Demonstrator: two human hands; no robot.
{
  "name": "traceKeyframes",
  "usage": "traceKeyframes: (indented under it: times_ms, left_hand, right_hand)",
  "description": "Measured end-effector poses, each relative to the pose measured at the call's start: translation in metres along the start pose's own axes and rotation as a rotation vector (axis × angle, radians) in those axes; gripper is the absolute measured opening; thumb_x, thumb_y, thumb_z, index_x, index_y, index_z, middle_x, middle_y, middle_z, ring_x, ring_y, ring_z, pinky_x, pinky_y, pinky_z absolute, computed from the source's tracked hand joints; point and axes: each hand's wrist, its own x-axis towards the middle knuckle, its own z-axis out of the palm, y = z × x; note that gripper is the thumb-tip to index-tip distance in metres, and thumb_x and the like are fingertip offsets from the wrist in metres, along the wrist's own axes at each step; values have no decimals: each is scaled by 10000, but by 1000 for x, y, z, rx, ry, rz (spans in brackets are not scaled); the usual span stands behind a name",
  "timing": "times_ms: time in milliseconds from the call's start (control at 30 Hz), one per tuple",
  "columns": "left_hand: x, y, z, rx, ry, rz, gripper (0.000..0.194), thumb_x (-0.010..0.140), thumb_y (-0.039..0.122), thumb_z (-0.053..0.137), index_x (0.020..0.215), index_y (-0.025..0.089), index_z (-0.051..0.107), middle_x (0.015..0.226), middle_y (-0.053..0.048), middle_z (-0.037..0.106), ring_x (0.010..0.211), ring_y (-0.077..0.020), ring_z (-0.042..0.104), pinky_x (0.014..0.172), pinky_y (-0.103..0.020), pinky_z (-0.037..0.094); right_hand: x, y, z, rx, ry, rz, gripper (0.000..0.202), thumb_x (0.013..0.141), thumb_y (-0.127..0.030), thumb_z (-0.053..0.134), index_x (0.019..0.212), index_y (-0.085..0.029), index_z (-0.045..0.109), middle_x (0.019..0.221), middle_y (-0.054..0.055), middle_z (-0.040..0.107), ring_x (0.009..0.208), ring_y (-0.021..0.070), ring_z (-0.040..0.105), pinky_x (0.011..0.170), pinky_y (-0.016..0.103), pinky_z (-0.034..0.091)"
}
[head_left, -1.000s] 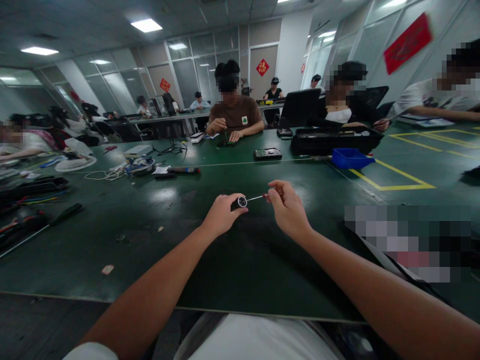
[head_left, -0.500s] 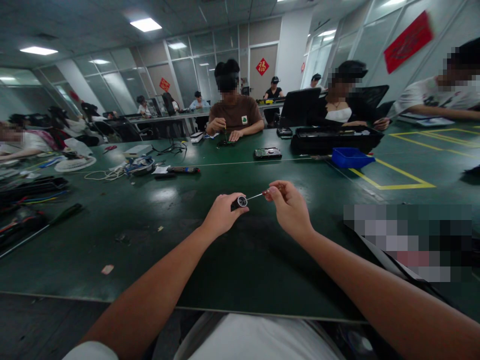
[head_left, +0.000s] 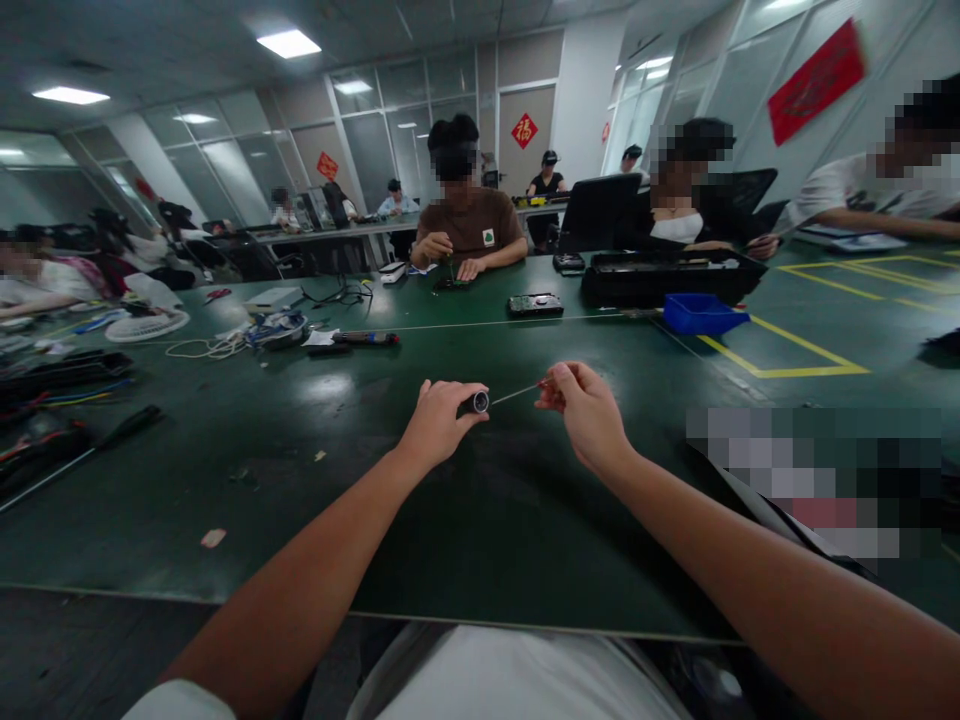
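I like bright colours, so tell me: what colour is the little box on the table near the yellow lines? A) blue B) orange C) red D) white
A: the small open box beside the yellow floor-style lines on the green table is plainly blue.

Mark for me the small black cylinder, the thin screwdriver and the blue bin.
small black cylinder (head_left: 478, 402), head view, on its round silver end face.
thin screwdriver (head_left: 514, 394), head view, on the bare metal shaft.
blue bin (head_left: 701, 318), head view, on its front wall.
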Motion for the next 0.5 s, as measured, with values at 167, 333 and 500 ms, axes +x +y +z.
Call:
traceKeyframes:
  times_ms: [167,333,500]
  left_hand:
    - [0,1,0,19,-8,10,352,874,305,722,1221,293,667,1204,-43,703,1175,-265,572,1155,-584,245]
    - [-1,1,2,34,-23,23,359,865,282,730,1219,307,676,1193,-44,707,1175,-273,569,1167,-625,197]
    - [-2,-1,3,47,-37,31,361,865,285,731,1221,296,673,1199,-47,704,1174,-273,570,1154,-621,211]
  right_hand:
    - [-6,-7,1,-168,-57,-150,257,937,-491,535,940,-236,572,807,22,666,720,182,646,731,369,545]
    - [-15,-13,1,-394,-87,-278,188,977,-410,482,966,-241,565,785,27,691,736,202,670,709,353,500]
    - [-18,-19,2,-532,-136,-335,172,986,-382,460,965,-248,567,790,29,695,731,207,669,686,337,470]
